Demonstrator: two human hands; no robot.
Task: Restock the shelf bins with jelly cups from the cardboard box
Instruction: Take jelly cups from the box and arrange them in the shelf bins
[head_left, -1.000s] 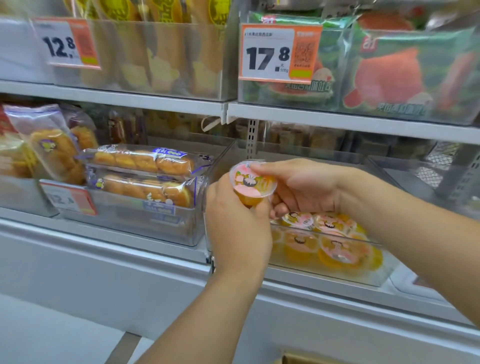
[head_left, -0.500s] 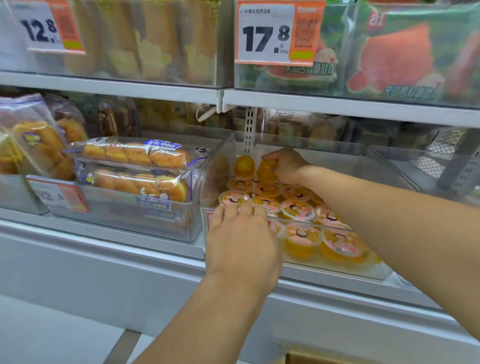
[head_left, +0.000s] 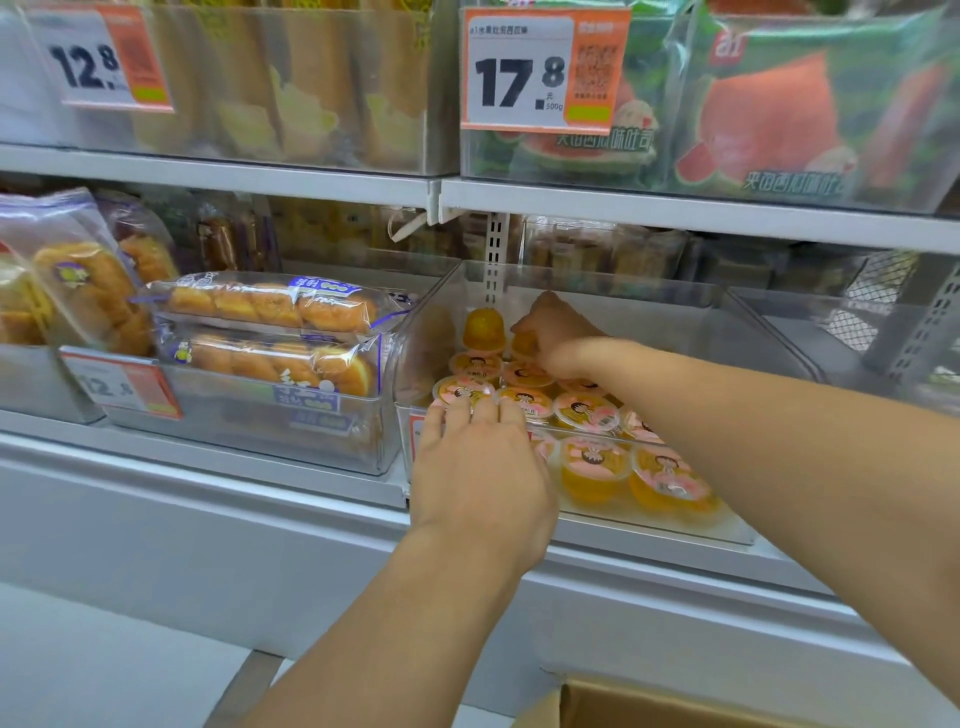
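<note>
Vs a second ago: both hands were up in front of the bin holding one jelly cup between them; since then the right hand went to the back of the bin and the left dropped to the front rim. Barely any change over the last half second.

Right hand (head_left: 558, 340), frame center: fingers curled down onto an orange jelly cup (head_left: 523, 345) at the bin's back row, gripping it. Just left of it sits an upturned cup (head_left: 484, 330), apart from the fingers.

Left hand (head_left: 480, 467), lower center: fingers straight, holding nothing, tips over the front wall and touching or just above the front-left cup (head_left: 460, 391); contact not clear.

Clear bin (head_left: 769, 338): cups fill the left and front part, lids up. Right and rear-right floor of the bin is bare, open room there. Left wall stands just beside the bread bin (head_left: 363, 447). Shelf edge above (head_left: 675, 210) hangs over the bin's rear, with clearance above the right hand.

Cardboard box (head_left: 649, 704) at the bottom edge, only the rim showing, well apart from both hands.
</note>
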